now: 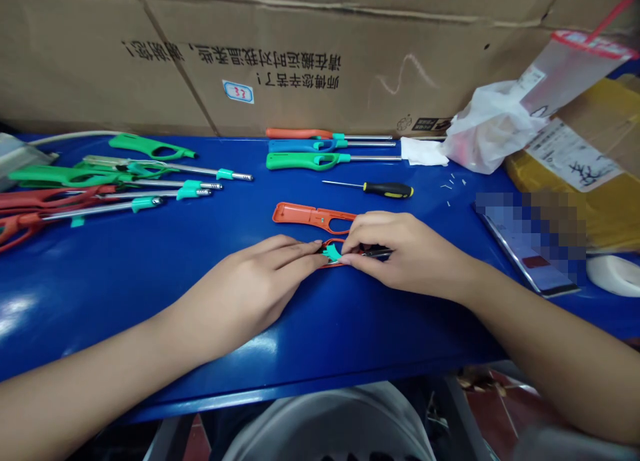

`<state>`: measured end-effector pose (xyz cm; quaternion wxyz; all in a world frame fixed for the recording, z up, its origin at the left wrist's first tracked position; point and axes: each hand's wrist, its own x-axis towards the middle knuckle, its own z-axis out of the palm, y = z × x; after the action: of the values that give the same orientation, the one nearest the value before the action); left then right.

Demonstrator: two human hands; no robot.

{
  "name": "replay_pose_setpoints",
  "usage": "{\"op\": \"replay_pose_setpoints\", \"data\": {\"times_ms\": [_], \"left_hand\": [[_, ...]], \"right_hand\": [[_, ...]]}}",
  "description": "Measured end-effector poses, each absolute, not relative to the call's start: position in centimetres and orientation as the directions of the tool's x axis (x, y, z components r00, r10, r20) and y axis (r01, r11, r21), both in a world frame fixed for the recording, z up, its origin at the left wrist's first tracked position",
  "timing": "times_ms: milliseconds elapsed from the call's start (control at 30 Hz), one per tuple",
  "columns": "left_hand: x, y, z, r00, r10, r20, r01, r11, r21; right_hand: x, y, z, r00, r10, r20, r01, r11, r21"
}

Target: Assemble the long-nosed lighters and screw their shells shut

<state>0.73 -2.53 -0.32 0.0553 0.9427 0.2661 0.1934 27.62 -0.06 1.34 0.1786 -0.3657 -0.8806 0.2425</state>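
Note:
Under both hands lies an opened orange utility lighter body [335, 242], mostly covered by fingers. A teal trigger piece [331, 252] sits at its handle opening. My left hand [263, 274] has its fingers together, tips pressed on the left part of that orange body. The thumb and forefinger of my right hand [400, 248] pinch at the teal trigger's right edge, and a dark metal part [377, 252] shows beneath its palm. Just beyond the hands, the loose orange shell half [297, 213] lies inner side up, its right end hidden behind my right hand.
Unassembled lighters [65, 176] lie at the left; three lighters [300, 160] line the back. A screwdriver [390, 190] lies nearer. At the right are a phone [530, 248], a bagged cup [500, 121] and a yellow package [595, 161]. A large cardboard box [175, 81] stands behind.

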Motion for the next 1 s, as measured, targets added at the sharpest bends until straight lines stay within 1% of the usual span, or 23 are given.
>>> {"op": "replay_pose_setpoints", "data": {"times_ms": [133, 300, 533, 767, 900, 1000], "left_hand": [[0.64, -2.58, -0.25, 0.791, 0.518, 0.324, 0.481, -0.855, 0.192], [0.7, -2.71, -0.08, 0.837, 0.455, 0.304, 0.448, -0.889, 0.095], [0.54, -2.97, 0.12, 0.859, 0.438, 0.263, 0.448, -0.894, 0.026], [0.53, -3.2, 0.07, 0.856, 0.453, 0.251, 0.452, -0.89, 0.065], [0.41, -3.14, 0.03, 0.856, 0.457, 0.243, 0.452, -0.889, 0.08], [0.39, -3.14, 0.02, 0.855, 0.462, 0.236, 0.454, -0.886, 0.093]], "right_hand": [[27.91, 0.01, 1.71, -0.701, 0.706, 0.1, 0.546, 0.622, -0.561], [27.74, -0.06, 1.96, -0.724, 0.687, 0.057, 0.539, 0.616, -0.575], [28.3, -0.02, 2.0, -0.776, 0.627, 0.067, 0.497, 0.674, -0.546], [28.27, 0.1, 2.02, -0.797, 0.6, 0.067, 0.493, 0.71, -0.502], [28.37, 0.07, 2.14, -0.794, 0.606, 0.049, 0.503, 0.7, -0.508], [28.48, 0.07, 2.14, -0.794, 0.606, 0.054, 0.489, 0.689, -0.536]]}}
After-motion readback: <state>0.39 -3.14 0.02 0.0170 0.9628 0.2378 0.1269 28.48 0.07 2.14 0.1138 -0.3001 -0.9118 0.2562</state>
